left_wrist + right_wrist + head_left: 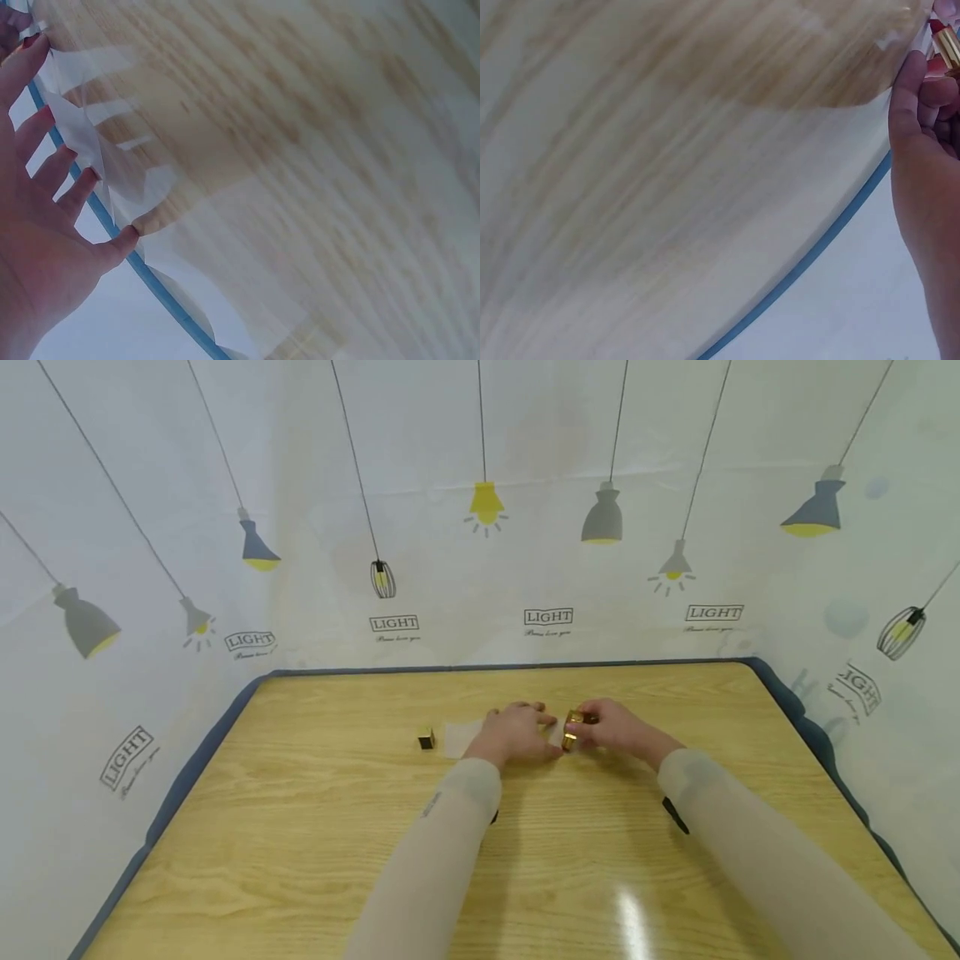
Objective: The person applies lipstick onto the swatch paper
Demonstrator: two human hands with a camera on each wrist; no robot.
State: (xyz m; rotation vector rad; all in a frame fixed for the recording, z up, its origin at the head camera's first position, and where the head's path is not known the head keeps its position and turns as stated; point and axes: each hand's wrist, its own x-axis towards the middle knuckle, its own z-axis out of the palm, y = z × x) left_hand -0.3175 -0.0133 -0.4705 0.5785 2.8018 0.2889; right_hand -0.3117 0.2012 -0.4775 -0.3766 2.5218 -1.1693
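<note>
In the head view my right hand [617, 727] grips a gold lipstick [572, 728] just right of my left hand. The right wrist view shows the red tip of the lipstick [949, 46] bared, with fingers curled around its gold tube. My left hand [516, 733] lies over a thin white sheet [459, 740], fingers spread and fairly straight. From the left wrist, the fingertips meet the sheet [75, 127], and the thumb reaches toward the other hand. Left of the sheet stands a small gold and black lipstick cap [426, 739].
The wood-grain table [300, 827] has a blue edge strip [180, 777] along its sides and back. White sheeting [450, 427] printed with lamps rises behind and on both sides.
</note>
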